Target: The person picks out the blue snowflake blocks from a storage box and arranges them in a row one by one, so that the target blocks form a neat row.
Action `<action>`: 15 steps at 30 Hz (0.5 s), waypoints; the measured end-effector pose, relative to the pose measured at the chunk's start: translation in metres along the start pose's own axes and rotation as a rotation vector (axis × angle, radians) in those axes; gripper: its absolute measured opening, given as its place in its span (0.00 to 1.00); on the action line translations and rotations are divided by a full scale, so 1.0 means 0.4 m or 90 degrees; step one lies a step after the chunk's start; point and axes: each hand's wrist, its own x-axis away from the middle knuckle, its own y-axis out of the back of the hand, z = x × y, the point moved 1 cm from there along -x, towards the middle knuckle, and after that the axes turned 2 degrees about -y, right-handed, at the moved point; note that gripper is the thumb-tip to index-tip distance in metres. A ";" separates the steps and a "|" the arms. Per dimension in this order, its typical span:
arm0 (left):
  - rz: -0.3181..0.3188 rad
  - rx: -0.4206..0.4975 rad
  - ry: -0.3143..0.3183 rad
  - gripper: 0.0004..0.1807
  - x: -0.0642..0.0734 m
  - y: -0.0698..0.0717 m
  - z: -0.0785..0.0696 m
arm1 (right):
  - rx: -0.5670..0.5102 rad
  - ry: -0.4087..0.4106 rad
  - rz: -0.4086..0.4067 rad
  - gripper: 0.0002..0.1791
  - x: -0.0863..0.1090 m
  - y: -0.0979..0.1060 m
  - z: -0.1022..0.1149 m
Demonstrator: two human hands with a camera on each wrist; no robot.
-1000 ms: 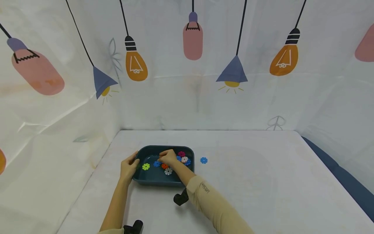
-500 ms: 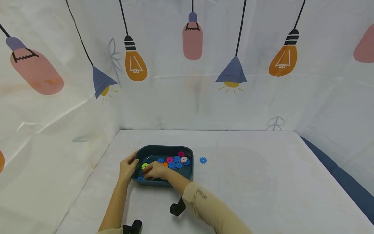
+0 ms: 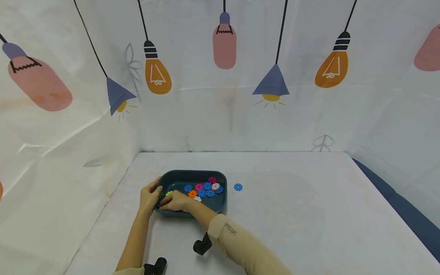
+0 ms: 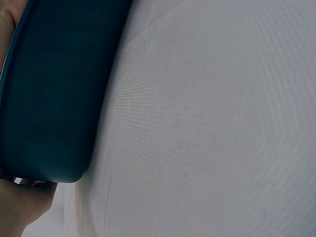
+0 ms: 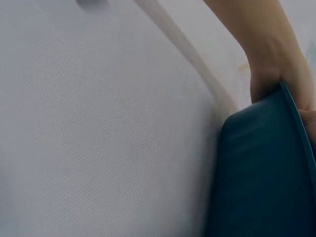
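My left hand (image 3: 149, 198) grips the left end of a dark teal tray (image 3: 175, 214), its fingers along the outside and rim; the left wrist view shows the tray's outer wall (image 4: 54, 98) beside that hand (image 4: 24, 205). Inside the tray, at its near left corner, my right hand (image 3: 176, 201) reaches down with bent fingers. I cannot tell whether it holds a piece, as the fingertips are hidden. A yellow-green notched plastic disc (image 3: 169, 193) peeks out behind it. Several other discs lie right of the hand: blue (image 3: 207, 186), orange (image 3: 192, 194), pink (image 3: 199, 186) and white (image 3: 215, 186).
One blue disc (image 3: 238, 187) lies on the white table (image 3: 292, 214), just right of the tray. Black wrist mounts (image 3: 203, 244) hang at both forearms. Behind the table stands a white sheet (image 3: 192, 122) printed with lamps.
My right hand has moved from the tray's middle leftward and nearer, to the near left corner. A blue disc seen there half a second ago is now hidden. My left hand stays on the tray.
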 end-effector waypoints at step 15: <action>-0.018 -0.017 -0.001 0.24 -0.005 -0.005 0.007 | -0.344 0.017 -0.113 0.10 0.074 0.131 -0.030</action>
